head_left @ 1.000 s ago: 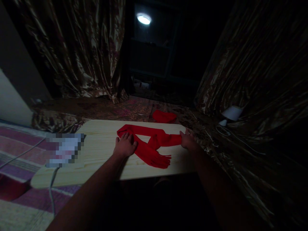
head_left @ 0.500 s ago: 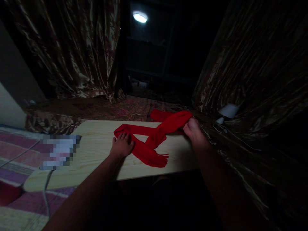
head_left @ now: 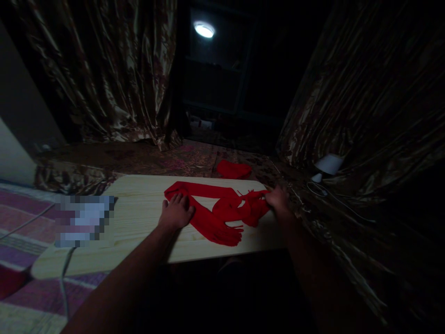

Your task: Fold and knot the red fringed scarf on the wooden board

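A red scarf (head_left: 212, 225) with fringed ends lies folded in a loop on a pale wooden board (head_left: 139, 236). My left hand (head_left: 176, 212) rests flat on its left fold, fingers spread. At the board's right end my right hand (head_left: 278, 200) is closed on the scarf's other part, which sits bunched and twisted beside it. Some of the right fingers are dim and blurred. Just past the board's far edge lies a separate red cloth item (head_left: 233, 170), its kind unclear.
A pixelated flat object (head_left: 83, 220) with a grey cable (head_left: 63, 283) is at the board's left. Beyond the board runs a patterned cloth-covered ledge (head_left: 160, 157). A small white lamp (head_left: 329, 164) with its cord stands at right. Curtains (head_left: 139, 69) hang beside a dark window (head_left: 215, 83).
My right hand has lowered the scarf's right part, which now lies bunched on the board. This uncovers more of the red cloth behind. My left hand has stayed in place.
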Demonstrator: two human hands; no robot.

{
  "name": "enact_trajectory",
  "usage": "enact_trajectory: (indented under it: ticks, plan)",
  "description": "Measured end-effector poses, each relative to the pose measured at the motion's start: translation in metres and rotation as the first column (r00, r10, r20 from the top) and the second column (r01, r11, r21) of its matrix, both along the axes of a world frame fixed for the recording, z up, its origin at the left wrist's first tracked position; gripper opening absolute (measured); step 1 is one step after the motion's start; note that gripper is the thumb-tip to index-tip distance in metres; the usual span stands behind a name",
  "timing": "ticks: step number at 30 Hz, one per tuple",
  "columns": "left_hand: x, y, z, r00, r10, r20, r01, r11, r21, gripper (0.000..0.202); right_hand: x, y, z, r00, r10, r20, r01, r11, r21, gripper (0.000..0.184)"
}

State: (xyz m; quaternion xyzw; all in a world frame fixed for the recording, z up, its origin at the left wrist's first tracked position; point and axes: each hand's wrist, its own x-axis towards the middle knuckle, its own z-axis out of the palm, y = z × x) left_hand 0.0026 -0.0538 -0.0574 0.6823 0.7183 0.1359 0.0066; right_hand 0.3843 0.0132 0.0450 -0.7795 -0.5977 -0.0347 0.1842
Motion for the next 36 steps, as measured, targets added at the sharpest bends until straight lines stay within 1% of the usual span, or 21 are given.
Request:
enact_trajectory:
  ticks: [1,2,3,4,6,8,9,10,11,12,13,16,18,20,21,23,25,27,30,32,36]
  plan:
    - [0.000,0.000,0.000,1.000,-0.003,0.000,0.003,1.000,0.006,0.072,-0.005,-0.004,-0.005,1.000,0.017,-0.005,-0.017,0.999,0.038,0.066]
    - [0.000,0.000,0.000,1.000,-0.007,-0.002,0.008,1.000,0.013,0.071,-0.014,-0.008,-0.010,0.993,0.110,-0.039,-0.108,0.993,0.053,0.063]
    - [0.000,-0.001,0.000,1.000,-0.013,-0.007,0.013,1.000,0.019,0.069,-0.024,-0.012,-0.014,0.961,0.260,-0.099,-0.258,0.966,0.033,0.056]
    - [0.000,-0.001,0.001,1.000,-0.017,-0.012,0.018,1.000,0.021,0.067,-0.036,-0.016,-0.017,0.892,0.416,-0.178,-0.423,0.906,-0.003,0.050]
    - [0.000,-0.002,0.002,1.000,-0.021,-0.020,0.021,1.000,0.012,0.064,-0.061,-0.023,-0.025,0.691,0.674,-0.259,-0.702,0.712,-0.022,0.051]
    - [0.000,-0.003,0.003,0.999,-0.019,-0.025,0.019,1.000,0.003,0.063,-0.082,-0.030,-0.031,0.537,0.810,-0.234,-0.840,0.538,-0.067,0.058]
    - [0.000,-0.004,0.004,0.999,-0.018,-0.027,0.018,1.000,0.000,0.063,-0.090,-0.032,-0.034,0.489,0.846,-0.213,-0.872,0.477,-0.108,0.058]
    - [0.000,-0.004,0.004,0.999,-0.018,-0.027,0.018,1.000,-0.002,0.063,-0.096,-0.034,-0.036,0.466,0.864,-0.192,-0.883,0.442,-0.157,0.054]
    - [0.000,-0.004,0.004,0.999,-0.019,-0.027,0.019,1.000,-0.003,0.064,-0.100,-0.035,-0.037,0.472,0.866,-0.168,-0.875,0.437,-0.206,0.048]
    - [0.000,-0.004,0.004,0.999,-0.021,-0.025,0.021,1.000,-0.004,0.064,-0.102,-0.035,-0.036,0.512,0.849,-0.131,-0.845,0.472,-0.251,0.042]
    - [0.000,-0.004,0.003,1.000,-0.021,-0.022,0.021,1.000,-0.005,0.065,-0.102,-0.034,-0.035,0.582,0.809,-0.080,-0.789,0.539,-0.295,0.037]
    - [0.000,-0.004,0.003,1.000,-0.018,-0.009,0.018,1.000,0.001,0.064,-0.100,-0.029,-0.026,0.817,0.561,0.132,-0.469,0.780,-0.415,0.032]
    - [0.000,-0.004,0.003,1.000,-0.015,0.001,0.015,1.000,0.004,0.064,-0.101,-0.025,-0.020,0.872,0.424,0.245,-0.292,0.852,-0.435,0.031]
    - [0.000,-0.005,0.004,1.000,-0.019,0.007,0.019,1.000,0.009,0.064,-0.107,-0.022,-0.016,0.874,0.384,0.297,-0.249,0.880,-0.405,0.032]
    - [0.001,-0.005,0.005,1.000,-0.021,0.007,0.021,1.000,0.012,0.064,-0.111,-0.022,-0.016,0.862,0.405,0.305,-0.281,0.882,-0.377,0.032]
    - [0.001,-0.006,0.006,1.000,-0.021,0.007,0.021,1.000,0.014,0.064,-0.120,-0.021,-0.018,0.805,0.519,0.287,-0.424,0.842,-0.335,0.034]
    - [0.001,-0.006,0.007,1.000,-0.015,0.008,0.014,1.000,0.010,0.063,-0.129,-0.019,-0.024,0.726,0.636,0.261,-0.556,0.767,-0.321,0.036]
    - [0.001,-0.006,0.006,1.000,-0.014,0.012,0.014,1.000,0.014,0.063,-0.133,-0.015,-0.032,0.705,0.663,0.251,-0.573,0.741,-0.349,0.040]
    - [0.000,-0.006,0.005,1.000,-0.015,0.024,0.014,1.000,0.023,0.064,-0.134,-0.005,-0.040,0.757,0.591,0.280,-0.479,0.792,-0.379,0.047]
    - [0.000,-0.005,0.004,0.999,-0.007,0.033,0.007,1.000,0.021,0.064,-0.131,0.000,-0.037,0.780,0.558,0.284,-0.457,0.817,-0.351,0.043]
    - [0.000,-0.004,0.003,1.000,-0.007,0.024,0.006,1.000,0.024,0.064,-0.113,0.009,-0.020,0.861,0.410,0.300,-0.383,0.912,-0.147,0.039]
